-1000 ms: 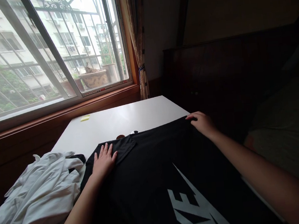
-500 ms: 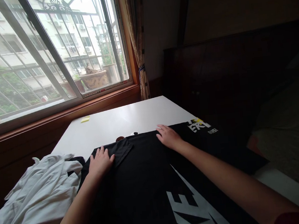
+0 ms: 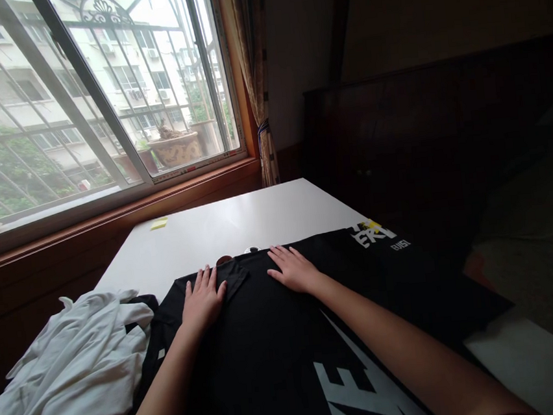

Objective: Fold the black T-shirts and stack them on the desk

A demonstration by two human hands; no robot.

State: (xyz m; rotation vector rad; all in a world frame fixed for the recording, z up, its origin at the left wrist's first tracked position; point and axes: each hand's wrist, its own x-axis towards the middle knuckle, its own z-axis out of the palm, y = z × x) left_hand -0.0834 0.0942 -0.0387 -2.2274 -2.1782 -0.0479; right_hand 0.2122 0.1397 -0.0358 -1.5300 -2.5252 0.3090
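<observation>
A black T-shirt (image 3: pixel 255 340) with large white lettering lies spread over the white table (image 3: pixel 238 217). Smaller white and yellow print shows toward its right end. My left hand (image 3: pixel 203 300) rests flat on the shirt's folded sleeve near the far edge, fingers spread. To its right, my right hand (image 3: pixel 293 268) lies palm down on the black cloth by that same far edge, fingers stretched out. Neither hand grips the fabric. The near part of the shirt runs out of view below.
A heap of white cloth (image 3: pixel 83 363) lies at the left. Just past the shirt's far edge are a brown round object (image 3: pixel 223 260) and a small white-and-black one (image 3: pixel 252 249). A yellow slip (image 3: pixel 159 223) lies at the far left corner. Behind stand a window and a curtain (image 3: pixel 259 91).
My right hand has moved left and slightly nearer along the shirt's far edge. My left hand has shifted right across the sleeve. The two hands are closer together.
</observation>
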